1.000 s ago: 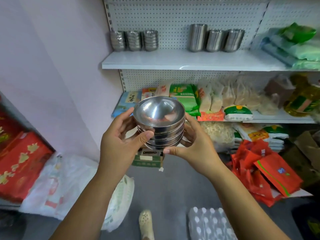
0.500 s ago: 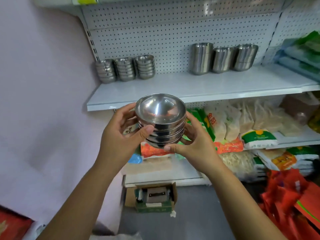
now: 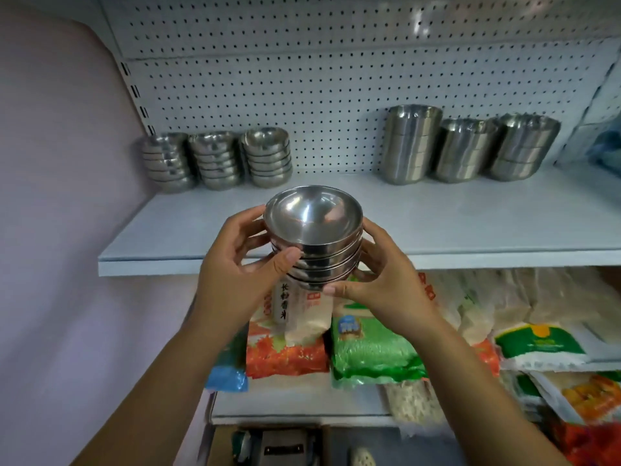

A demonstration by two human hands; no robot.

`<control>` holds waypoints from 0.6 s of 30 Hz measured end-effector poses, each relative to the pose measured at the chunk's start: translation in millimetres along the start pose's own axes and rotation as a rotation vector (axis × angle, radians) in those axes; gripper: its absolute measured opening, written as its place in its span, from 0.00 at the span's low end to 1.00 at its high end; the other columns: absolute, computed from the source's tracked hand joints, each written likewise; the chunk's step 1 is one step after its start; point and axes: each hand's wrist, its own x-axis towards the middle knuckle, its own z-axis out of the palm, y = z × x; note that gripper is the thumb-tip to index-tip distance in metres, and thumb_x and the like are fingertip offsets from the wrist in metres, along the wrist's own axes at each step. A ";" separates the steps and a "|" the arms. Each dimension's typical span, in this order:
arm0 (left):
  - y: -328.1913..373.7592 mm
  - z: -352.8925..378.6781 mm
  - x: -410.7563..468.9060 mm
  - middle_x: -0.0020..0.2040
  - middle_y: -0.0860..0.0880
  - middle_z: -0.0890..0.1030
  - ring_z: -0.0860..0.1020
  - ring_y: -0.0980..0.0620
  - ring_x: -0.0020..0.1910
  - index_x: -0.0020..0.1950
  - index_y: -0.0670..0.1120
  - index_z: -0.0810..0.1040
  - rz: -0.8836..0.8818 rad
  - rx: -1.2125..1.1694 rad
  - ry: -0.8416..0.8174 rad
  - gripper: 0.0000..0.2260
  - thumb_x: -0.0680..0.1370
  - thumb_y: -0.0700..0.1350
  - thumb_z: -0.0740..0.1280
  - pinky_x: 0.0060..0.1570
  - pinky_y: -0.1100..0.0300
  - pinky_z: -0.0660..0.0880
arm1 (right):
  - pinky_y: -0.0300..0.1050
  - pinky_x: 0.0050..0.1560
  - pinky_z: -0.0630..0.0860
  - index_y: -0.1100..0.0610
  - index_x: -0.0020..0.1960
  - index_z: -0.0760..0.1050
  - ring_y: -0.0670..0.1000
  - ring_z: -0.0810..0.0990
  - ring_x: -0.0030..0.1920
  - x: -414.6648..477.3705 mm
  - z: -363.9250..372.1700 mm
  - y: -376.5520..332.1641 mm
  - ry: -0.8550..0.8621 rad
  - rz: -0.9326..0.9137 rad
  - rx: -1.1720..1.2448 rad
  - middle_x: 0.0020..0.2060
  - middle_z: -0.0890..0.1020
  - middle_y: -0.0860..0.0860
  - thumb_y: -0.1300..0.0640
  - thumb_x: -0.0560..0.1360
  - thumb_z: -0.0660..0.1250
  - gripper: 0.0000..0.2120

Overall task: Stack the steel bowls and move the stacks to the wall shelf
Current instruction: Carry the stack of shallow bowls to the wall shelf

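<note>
while the stack is in the air: the stack of steel bowls (image 3: pixel 314 243) hangs just in front of the wall shelf (image 3: pixel 437 223), near the level of its front edge and not resting on it; several bowls nested, mouths up.
left hand (image 3: pixel 235 274): at 9 o'clock of the stack; thumb pressed flat on the near wall about halfway down, fingers curled round the left side and slightly spread.
right hand (image 3: pixel 386 287): from 3 to 5 o'clock; fingers curled round the right wall, thumb lying along the near edge of the bottom bowl; its far fingertips are hidden.
shelf contents: the shelved bowl stacks (image 3: pixel 215 159), three in a close row, stand at 11 o'clock against the pegboard (image 3: pixel 302 79); steel tumblers (image 3: pixel 467 146) stand at 1 to 2 o'clock; bare board lies at 12 o'clock between them.
below: food bags (image 3: pixel 369 344) at 6 o'clock on the lower shelf.
handling: likely stiff and tough, light singly but with some weight together; the polished walls look slippery, and loosely nested bowls could shift or tilt.
where to hold: judged best low, one hand supporting the bottom bowl, the other steadying the side, as here.
step: carry nearly done; setting down level at 12 o'clock seems next.
risk: catching the shelf edge could tip the top bowls.
</note>
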 end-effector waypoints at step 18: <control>-122.9 74.4 222.2 0.65 0.57 0.80 0.80 0.56 0.64 0.70 0.60 0.73 -0.145 0.102 -0.022 0.34 0.67 0.51 0.83 0.64 0.55 0.77 | 0.34 0.51 0.80 0.45 0.79 0.64 0.46 0.79 0.65 262.3 -67.4 116.9 -0.139 0.060 0.022 0.66 0.78 0.46 0.64 0.60 0.86 0.55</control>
